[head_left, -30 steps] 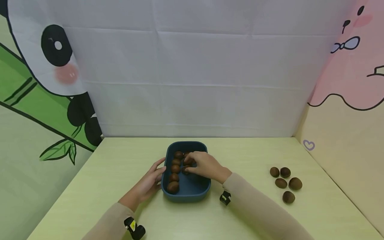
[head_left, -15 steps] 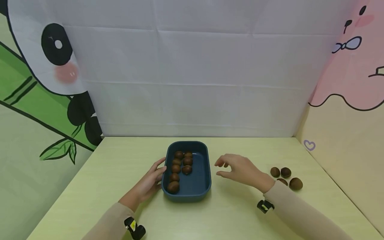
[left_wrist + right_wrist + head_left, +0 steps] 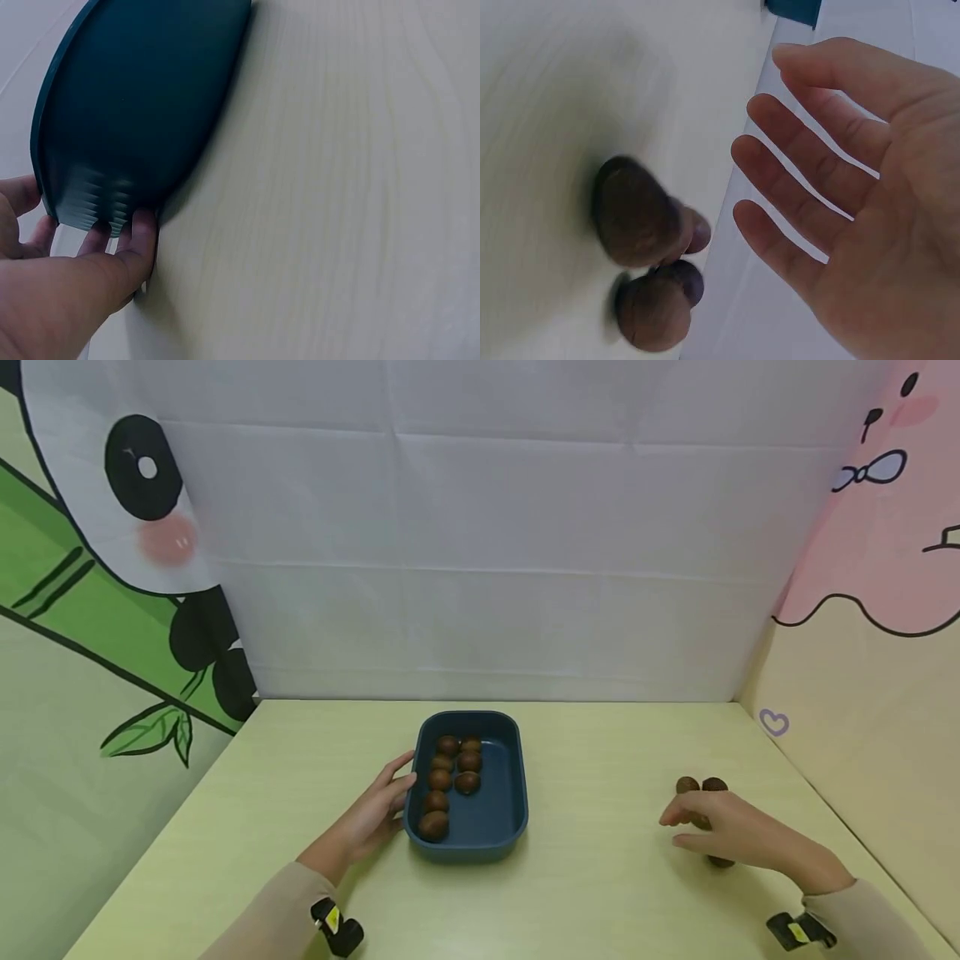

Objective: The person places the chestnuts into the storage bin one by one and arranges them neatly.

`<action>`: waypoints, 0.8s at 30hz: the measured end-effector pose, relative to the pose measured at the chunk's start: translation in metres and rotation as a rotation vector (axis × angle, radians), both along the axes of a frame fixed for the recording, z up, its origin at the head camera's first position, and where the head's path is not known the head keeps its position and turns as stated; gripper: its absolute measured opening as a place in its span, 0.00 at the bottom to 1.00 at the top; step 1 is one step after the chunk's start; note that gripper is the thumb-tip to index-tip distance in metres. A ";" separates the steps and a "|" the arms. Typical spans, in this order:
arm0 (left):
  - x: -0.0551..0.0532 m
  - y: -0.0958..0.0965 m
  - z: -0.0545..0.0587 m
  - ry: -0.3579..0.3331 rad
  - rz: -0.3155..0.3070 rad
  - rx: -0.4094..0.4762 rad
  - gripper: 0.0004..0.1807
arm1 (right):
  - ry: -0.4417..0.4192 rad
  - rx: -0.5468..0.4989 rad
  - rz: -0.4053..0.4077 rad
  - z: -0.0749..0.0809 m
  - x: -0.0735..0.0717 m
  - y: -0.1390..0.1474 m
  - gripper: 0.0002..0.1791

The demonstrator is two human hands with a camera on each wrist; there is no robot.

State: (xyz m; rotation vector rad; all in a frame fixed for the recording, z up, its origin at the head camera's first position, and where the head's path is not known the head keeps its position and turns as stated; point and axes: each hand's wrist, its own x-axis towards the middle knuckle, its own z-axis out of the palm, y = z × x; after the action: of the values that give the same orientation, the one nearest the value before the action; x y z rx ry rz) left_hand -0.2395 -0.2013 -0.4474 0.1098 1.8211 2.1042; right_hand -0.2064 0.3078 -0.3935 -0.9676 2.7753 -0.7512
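Note:
A dark blue rectangular box [image 3: 495, 797] stands on the table. Inside are brown chestnuts [image 3: 439, 780] in two lengthwise rows, several in the left row and three in the right. My left hand [image 3: 363, 822] rests on the box's left side; in the left wrist view its fingertips touch the outer wall [image 3: 135, 97]. Over at the right, my right hand [image 3: 742, 831] hovers above a small group of chestnuts [image 3: 687, 785], partly covering them. In the right wrist view its fingers are spread and hold nothing, apart from the chestnuts [image 3: 634, 214].
The pale wood-look table [image 3: 592, 893] runs back to a white cloth wall [image 3: 510, 568]. Printed panels flank it, with a panda picture [image 3: 142, 468] on the left and a pink figure [image 3: 885, 552] on the right. Each wrist carries a small black camera [image 3: 337, 928].
My right hand has left a chestnut in the box's right row, lifted out and moved right to the loose chestnuts. My left hand has stayed at the box.

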 end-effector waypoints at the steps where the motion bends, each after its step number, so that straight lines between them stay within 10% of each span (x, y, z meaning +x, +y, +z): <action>1: 0.000 0.000 0.000 0.001 -0.001 0.001 0.36 | -0.016 0.000 -0.012 -0.002 0.002 0.007 0.11; 8: 0.000 0.000 0.002 0.000 0.000 -0.001 0.36 | -0.078 0.023 -0.123 -0.017 0.015 0.048 0.14; 24: -0.001 0.000 -0.001 0.003 -0.014 -0.007 0.35 | -0.046 -0.047 -0.028 -0.031 0.015 0.055 0.16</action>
State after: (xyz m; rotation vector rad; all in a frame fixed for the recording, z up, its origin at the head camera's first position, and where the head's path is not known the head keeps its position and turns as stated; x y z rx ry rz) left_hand -0.2400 -0.2012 -0.4481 0.1236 1.8242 2.0891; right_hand -0.1915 0.3624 -0.4249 -0.9084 2.7488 -0.8363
